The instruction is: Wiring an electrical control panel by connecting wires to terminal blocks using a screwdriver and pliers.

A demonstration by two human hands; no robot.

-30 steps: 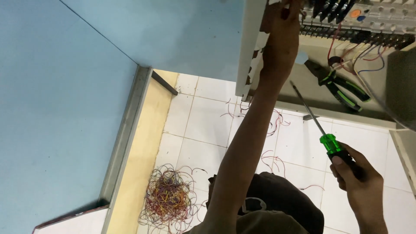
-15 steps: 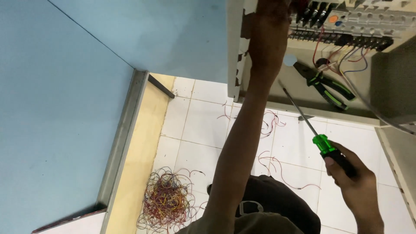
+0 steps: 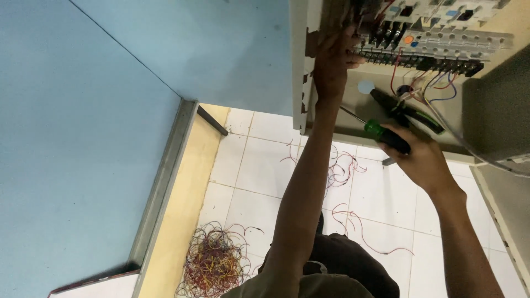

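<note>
Screwdriver [image 3: 381,134], green and black in the handle, sits at about three o'clock from centre, clenched in the right hand [image 3: 417,157], its thin shaft pointing toward ten o'clock. Starting at seven o'clock, a tangle of wire scraps [image 3: 212,264] lies on the white tiled floor [image 3: 265,165]. At twelve o'clock the left hand [image 3: 331,60] reaches into the electrical panel [image 3: 436,41], fingers curled against the black terminal strip [image 3: 419,58]; what it grips cannot be told. Pliers [image 3: 408,110] lie at two o'clock inside the panel.
</note>
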